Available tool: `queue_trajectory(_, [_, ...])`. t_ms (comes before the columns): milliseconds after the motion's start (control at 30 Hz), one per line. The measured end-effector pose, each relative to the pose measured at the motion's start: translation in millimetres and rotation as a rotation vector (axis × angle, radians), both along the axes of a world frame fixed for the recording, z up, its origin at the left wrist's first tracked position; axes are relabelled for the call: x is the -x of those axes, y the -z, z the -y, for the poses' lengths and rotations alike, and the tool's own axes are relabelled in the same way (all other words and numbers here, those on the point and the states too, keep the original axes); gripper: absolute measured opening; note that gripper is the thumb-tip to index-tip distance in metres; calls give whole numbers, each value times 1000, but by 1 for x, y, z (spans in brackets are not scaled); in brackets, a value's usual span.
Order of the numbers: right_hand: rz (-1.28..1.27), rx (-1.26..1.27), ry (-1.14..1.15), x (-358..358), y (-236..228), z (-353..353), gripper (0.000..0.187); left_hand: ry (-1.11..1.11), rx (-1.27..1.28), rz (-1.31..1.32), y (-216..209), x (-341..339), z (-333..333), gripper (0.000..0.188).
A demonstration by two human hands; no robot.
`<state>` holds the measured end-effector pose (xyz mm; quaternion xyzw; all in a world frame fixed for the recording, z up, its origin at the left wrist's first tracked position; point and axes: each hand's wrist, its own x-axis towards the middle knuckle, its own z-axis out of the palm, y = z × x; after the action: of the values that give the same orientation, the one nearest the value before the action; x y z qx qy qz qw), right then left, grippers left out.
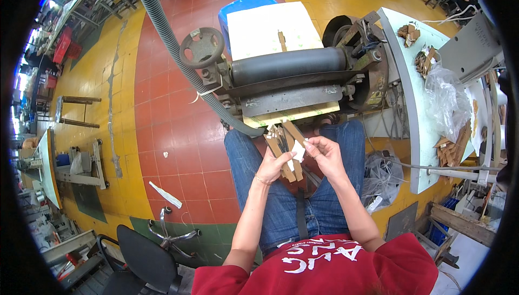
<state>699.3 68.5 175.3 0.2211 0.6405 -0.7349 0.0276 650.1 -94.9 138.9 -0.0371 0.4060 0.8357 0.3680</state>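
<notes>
Head: brown strips [295,133] in 2 hands [272,166]

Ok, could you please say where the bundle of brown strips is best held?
I'd grip the bundle around its lower half, from the left, thumb across the top, as the left hand does: its strips are long, narrow and spread at the upper ends.

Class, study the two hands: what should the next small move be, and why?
Probably ease the upper brown strip clear with the right hand, since it is at that strip's near end while the left hand grips the other strips.
</notes>
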Motion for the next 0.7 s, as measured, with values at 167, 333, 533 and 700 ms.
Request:
queue_trajectory(167, [18,113,52,5,1,-5,15,-120,-44,40,1,1,0,47])
queue_trajectory(333, [31,138,64,6,6,-9,17,-88,-81,46,15,0,8,49])
queue_trajectory(533, [192,171,131,7,14,-13,21,-81,75,119,34,-10,29,61])
queue_trajectory(700, [266,270,258,18,24,-18,17,-84,168,222,50,-21,50,61])
